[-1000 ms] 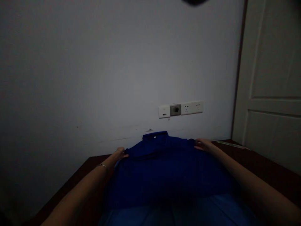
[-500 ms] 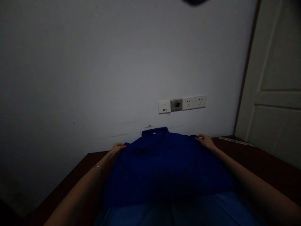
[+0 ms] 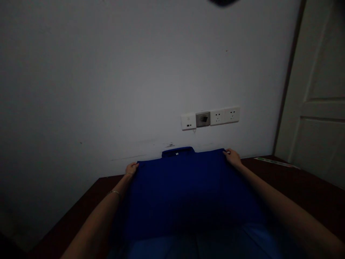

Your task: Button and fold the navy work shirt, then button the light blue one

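Observation:
A dark blue shirt (image 3: 188, 190) is spread in front of me over a dark brown table (image 3: 302, 187), its collar with a small white label at the far end near the wall. My left hand (image 3: 131, 168) pinches the shirt's far left shoulder corner. My right hand (image 3: 232, 157) grips the far right shoulder corner. Both arms stretch forward along the shirt's sides, and the cloth is pulled taut and straight between the hands. A thin bracelet sits on my left wrist.
A white wall rises right behind the table, with a row of sockets and a switch (image 3: 210, 118) above the collar. A white door (image 3: 320, 108) stands at the right. A pale flat strip (image 3: 275, 162) lies on the table's far right.
Both hands have moved apart and slightly toward the wall, pulling the shirt's shoulder line from rumpled to straight and flat.

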Motion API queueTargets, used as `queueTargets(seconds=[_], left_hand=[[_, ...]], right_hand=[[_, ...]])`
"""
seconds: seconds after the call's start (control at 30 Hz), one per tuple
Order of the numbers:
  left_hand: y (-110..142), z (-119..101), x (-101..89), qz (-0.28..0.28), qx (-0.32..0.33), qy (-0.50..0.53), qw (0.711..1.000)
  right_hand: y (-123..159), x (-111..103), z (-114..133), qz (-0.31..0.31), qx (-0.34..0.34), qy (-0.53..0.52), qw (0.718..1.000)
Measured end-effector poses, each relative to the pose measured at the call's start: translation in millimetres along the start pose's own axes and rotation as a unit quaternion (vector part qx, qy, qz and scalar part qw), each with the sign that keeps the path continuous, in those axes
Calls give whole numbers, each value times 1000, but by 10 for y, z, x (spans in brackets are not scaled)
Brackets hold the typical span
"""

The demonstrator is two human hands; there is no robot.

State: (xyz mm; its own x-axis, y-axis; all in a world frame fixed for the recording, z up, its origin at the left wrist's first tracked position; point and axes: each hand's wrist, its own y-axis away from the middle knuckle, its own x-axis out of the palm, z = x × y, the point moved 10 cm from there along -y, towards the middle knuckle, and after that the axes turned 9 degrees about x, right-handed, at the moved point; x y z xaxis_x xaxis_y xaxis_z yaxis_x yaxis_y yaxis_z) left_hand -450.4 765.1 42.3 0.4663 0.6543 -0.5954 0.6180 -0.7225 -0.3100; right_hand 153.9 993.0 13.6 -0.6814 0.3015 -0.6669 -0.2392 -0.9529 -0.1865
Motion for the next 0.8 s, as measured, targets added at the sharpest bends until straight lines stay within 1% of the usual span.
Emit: queueTargets(seconds=[0.13, 0.2, 0.27, 0.37, 0.43, 0.5, 0.57, 0.63, 0.8], left_hand=[[-30, -47, 47, -11, 24, -71, 997], [-13, -102, 83, -6, 47, -109, 993], [26, -160, 143, 17, 73, -177, 981], [103, -212, 248, 60, 104, -278, 953], [139, -202, 279, 75, 104, -297, 946], [153, -167, 272, 82, 90, -299, 946], [156, -129, 234, 87, 75, -298, 948], [162, -101, 172, 99, 66, -302, 946], [261, -80, -84, 140, 78, -337, 928]], right_hand=[[66, 95, 57, -2, 5, 86, 996], [128, 138, 78, 5, -3, 135, 991], [202, 179, 120, 13, -31, 182, 983], [299, 221, 184, 13, -80, 249, 965], [336, 242, 203, 16, -98, 281, 955], [354, 245, 205, 27, -104, 293, 950], [368, 204, 192, 35, -102, 289, 951], [399, 112, 157, 40, -97, 283, 953], [600, -270, -57, 57, -99, 297, 948]])
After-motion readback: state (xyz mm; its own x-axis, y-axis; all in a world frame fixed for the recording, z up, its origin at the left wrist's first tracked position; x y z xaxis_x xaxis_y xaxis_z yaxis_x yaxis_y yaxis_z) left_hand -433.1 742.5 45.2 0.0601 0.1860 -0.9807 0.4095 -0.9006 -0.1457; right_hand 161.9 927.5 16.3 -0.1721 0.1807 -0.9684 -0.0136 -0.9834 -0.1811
